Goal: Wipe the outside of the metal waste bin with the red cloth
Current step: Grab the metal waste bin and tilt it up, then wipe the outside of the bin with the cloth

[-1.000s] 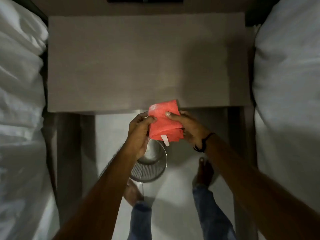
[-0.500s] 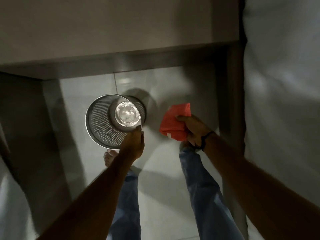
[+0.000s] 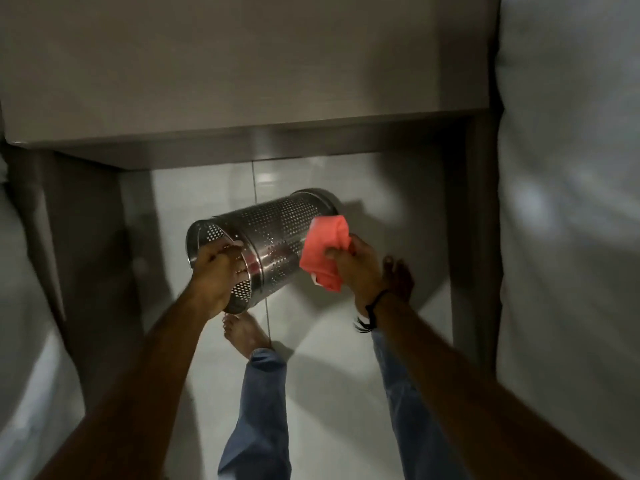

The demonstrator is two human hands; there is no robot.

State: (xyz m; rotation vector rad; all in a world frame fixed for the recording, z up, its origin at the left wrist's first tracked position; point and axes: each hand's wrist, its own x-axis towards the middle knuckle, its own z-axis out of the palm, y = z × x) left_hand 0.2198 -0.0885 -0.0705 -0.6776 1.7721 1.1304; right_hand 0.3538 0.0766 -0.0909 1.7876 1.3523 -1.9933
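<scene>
The perforated metal waste bin (image 3: 273,233) is held off the floor on its side, open rim towards me at the lower left, base pointing up and to the right. My left hand (image 3: 216,275) grips its rim, fingers hooked inside. My right hand (image 3: 355,268) clutches the folded red cloth (image 3: 323,252), which lies against the right side of the bin's outer wall near the base.
A grey table (image 3: 242,81) spans the top, its legs (image 3: 465,237) standing at either side of the white tiled floor (image 3: 329,341). White bedding (image 3: 571,220) flanks both sides. My bare feet and jeans (image 3: 263,410) are below the bin.
The bin has been tipped from facing me with its opening to lying sideways. The red cloth has moved in from beside the bin onto its outer wall. My view dropped lower.
</scene>
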